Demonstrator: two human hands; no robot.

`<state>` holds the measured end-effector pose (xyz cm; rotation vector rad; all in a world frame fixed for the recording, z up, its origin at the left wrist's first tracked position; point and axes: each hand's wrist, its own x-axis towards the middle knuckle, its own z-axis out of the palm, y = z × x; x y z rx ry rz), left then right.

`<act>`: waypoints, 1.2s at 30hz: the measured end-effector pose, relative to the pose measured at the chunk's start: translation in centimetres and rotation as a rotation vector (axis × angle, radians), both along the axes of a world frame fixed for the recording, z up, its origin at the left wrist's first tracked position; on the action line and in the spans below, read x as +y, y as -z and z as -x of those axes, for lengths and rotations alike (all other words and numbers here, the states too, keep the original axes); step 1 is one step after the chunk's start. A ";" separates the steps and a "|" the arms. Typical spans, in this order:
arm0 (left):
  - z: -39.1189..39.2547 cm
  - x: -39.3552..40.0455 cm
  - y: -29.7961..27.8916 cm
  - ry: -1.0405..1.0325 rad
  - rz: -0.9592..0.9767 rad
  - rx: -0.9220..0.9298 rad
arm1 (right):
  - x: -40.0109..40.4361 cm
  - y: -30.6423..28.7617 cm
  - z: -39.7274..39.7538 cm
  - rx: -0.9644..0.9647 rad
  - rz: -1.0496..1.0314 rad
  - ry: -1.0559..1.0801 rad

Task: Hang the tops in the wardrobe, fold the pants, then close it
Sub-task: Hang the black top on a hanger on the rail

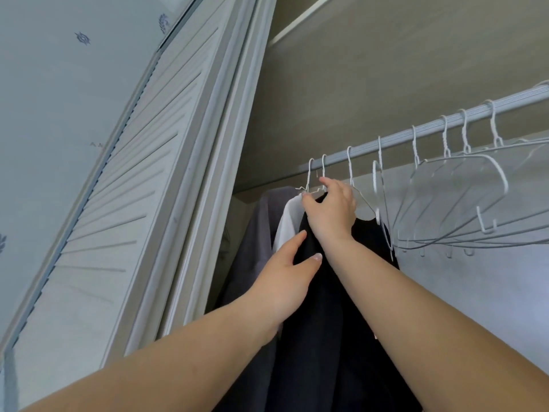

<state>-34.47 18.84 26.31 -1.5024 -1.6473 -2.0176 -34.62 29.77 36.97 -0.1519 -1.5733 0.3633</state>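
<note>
Wardrobe interior (386, 69) is smooth beige panel, with a louvred sliding door (124, 179) at left and a ribbed metal rail (430, 126) carrying thin white wire hangers (463, 185). Black top (332, 307), soft matte fabric, hangs at the rail's left end beside a white top (285, 221) and a grey one (258, 233). Right hand (329, 209) is closed on the black top's collar at its hanger neck; left hand (285, 281) lies open, flat against the fabric lower down.
</note>
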 end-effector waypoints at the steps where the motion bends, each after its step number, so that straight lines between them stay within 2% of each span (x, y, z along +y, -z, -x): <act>1: -0.2 -0.6 0.4 0.004 0.002 -0.013 | -0.8 0.5 -0.2 -0.006 -0.042 -0.012; 5: -2.0 -3.8 1.8 -0.020 0.015 -0.063 | -4.2 2.1 -2.1 0.011 -0.110 -0.155; 10: -5.8 -10.1 4.5 -0.075 0.014 -0.103 | -10.7 4.8 -6.1 -0.058 -0.159 -0.288; 17: -12.4 -25.1 9.0 -0.208 0.003 -0.240 | -23.6 10.7 -11.9 -0.187 -0.214 -0.494; 23: -19.0 -40.4 14.3 -0.472 -0.021 -0.393 | -38.2 17.9 -15.2 -0.385 -0.240 -0.700; 27: -25.0 -52.1 18.2 -0.711 -0.061 -0.495 | -50.8 23.2 -18.3 -0.490 -0.311 -0.954; 36: -38.0 -72.5 27.2 -1.218 -0.217 -0.698 | -72.8 34.9 -25.8 -0.727 -0.438 -1.384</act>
